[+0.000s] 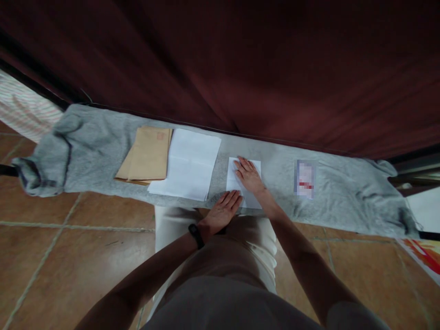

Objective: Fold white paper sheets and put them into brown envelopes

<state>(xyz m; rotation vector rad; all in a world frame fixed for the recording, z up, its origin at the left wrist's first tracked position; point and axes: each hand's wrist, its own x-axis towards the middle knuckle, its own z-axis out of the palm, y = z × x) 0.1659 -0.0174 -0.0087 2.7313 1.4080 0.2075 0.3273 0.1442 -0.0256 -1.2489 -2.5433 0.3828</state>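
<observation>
A small white sheet of paper, seemingly folded, lies on the grey cloth in front of me. My right hand rests flat on its upper part, fingers stretched out. At its lower left edge, my left hand presses down with the fingers extended side by side. To the left is a stack of larger white sheets. Several brown envelopes are piled beside them, overlapping the sheets' left edge. Neither hand grips anything; part of the small sheet is hidden under them.
The grey cloth covers a long narrow surface. A blurred-out small packet or card lies on it at the right. Behind rises a dark red curtain. Tiled floor shows below, with a colourful printed item at far right.
</observation>
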